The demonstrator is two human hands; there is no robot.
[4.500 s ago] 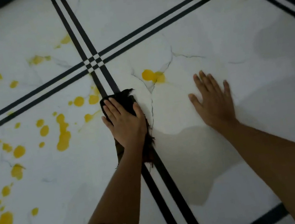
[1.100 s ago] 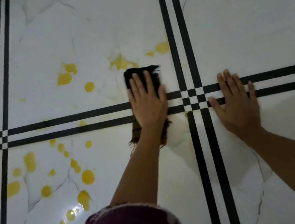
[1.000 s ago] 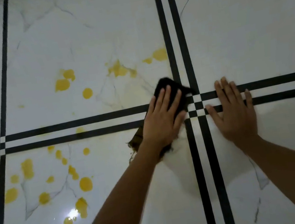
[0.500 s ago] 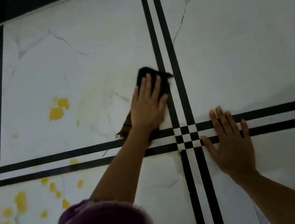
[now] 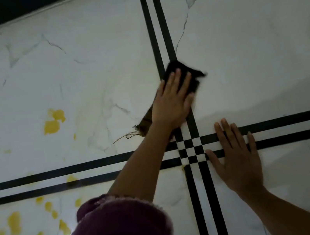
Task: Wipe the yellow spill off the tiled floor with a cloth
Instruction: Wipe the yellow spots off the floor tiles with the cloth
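My left hand (image 5: 173, 99) presses flat on a dark cloth (image 5: 185, 72) that lies across the vertical double black stripe, above the stripe crossing. A frayed brown end of the cloth with a loose thread sticks out at the wrist. My right hand (image 5: 236, 157) rests flat and spread on the white marble tile floor (image 5: 250, 40), on the horizontal stripes to the right of the crossing, holding nothing. Yellow spill blots (image 5: 53, 122) sit on the tile left of the cloth. Several more yellow drops (image 5: 14, 223) lie at the lower left.
Black double stripes (image 5: 295, 126) cross the floor and meet in a checkered crossing between my hands. A dark wall base (image 5: 9, 10) runs along the top left. A maroon sleeve or knee (image 5: 116, 232) fills the bottom centre and hides part of the floor.
My left hand has slid the cloth right, across the vertical stripes onto the right tile. The yellow blots near the stripe seen a second ago are gone. My right hand stays planted.
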